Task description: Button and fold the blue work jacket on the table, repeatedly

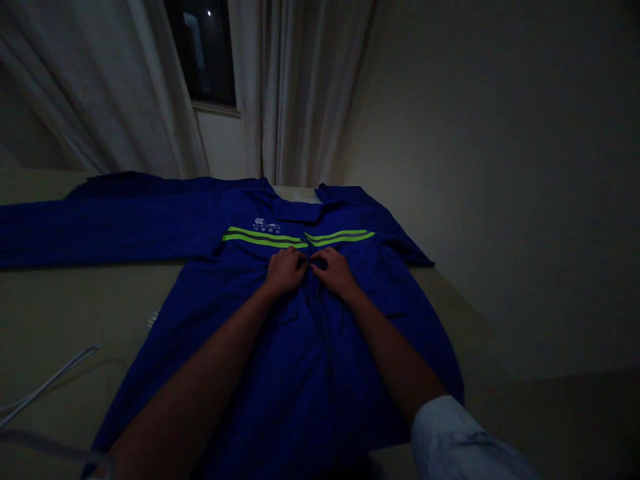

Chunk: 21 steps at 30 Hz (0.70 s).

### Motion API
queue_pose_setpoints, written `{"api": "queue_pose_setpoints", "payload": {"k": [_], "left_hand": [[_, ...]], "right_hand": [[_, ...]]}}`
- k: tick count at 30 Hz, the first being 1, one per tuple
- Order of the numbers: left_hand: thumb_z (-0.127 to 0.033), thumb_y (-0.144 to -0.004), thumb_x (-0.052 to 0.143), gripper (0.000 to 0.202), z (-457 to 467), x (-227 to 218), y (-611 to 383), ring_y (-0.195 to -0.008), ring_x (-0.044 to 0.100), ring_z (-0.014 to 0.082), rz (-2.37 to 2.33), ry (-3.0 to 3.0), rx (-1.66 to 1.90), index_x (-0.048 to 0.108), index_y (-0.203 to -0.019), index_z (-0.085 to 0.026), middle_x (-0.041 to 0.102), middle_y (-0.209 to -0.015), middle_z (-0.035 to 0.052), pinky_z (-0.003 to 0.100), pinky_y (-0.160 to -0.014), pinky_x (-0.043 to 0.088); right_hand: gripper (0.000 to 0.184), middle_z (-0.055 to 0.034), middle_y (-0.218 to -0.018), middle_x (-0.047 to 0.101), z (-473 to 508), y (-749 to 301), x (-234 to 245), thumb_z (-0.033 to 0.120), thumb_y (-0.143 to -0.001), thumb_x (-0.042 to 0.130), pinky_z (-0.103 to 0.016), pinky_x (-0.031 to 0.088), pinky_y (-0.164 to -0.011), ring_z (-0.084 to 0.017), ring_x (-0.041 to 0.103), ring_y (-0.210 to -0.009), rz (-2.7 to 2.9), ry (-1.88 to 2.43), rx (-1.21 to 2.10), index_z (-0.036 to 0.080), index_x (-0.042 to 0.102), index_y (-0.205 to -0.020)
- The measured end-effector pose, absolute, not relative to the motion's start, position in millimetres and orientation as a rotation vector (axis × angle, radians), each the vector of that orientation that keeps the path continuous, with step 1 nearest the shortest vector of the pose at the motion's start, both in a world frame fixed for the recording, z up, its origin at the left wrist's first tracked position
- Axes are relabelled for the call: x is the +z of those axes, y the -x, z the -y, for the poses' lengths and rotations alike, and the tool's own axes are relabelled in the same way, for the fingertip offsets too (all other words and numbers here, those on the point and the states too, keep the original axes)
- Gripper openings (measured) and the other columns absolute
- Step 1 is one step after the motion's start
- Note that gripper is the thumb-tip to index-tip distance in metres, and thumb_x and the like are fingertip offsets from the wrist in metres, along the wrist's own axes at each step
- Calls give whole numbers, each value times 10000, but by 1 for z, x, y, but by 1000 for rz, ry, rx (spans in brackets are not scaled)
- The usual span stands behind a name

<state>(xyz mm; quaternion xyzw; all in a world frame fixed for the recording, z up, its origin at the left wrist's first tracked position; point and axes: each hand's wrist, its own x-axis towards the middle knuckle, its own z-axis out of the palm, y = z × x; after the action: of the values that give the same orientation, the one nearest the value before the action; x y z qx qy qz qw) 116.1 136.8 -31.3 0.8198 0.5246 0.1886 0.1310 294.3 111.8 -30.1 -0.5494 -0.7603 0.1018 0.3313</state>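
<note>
A blue work jacket (280, 347) with two yellow-green reflective bands across the chest lies front-up on a beige surface (75, 307). One sleeve stretches out to the left. My left hand (286, 269) and my right hand (334, 270) meet at the jacket's front placket just below the bands. Both hands have their fingers curled and pinch the fabric edges at the centre opening. What sits between the fingertips is too dark to make out beyond the cloth.
A white cable (50, 381) lies on the surface at the left. Pale curtains (295, 87) and a dark window (203, 50) stand behind the surface. A bare wall (500, 167) is at the right; the surface's right edge runs diagonally.
</note>
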Motion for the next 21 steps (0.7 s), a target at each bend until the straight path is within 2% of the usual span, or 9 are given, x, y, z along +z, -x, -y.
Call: {"api": "queue_pose_setpoints", "payload": {"k": [13,21], "left_hand": [[-341,-974,535,253,-137,-31,-116,-1177,618,276,-1502,-2339,572,727,-1120,-263,696,-1210,76,417,-972,466],[-277,-959,528,301,-138,-31,-114,-1177,642,257,-1467,-2322,615,747,-1166,-286,710,-1210,61,376,-979,484]], "right_hand": [[186,-43,-1014,688,-110,-294,-29,105,-841,723,-322,503,-894,-202,652,-976,2003,1420,245,203,735,-999],[125,-34,-991,687,-109,-293,-29,125,-867,712,-311,495,-880,-196,645,-952,1985,1448,210,215,730,-953]]}}
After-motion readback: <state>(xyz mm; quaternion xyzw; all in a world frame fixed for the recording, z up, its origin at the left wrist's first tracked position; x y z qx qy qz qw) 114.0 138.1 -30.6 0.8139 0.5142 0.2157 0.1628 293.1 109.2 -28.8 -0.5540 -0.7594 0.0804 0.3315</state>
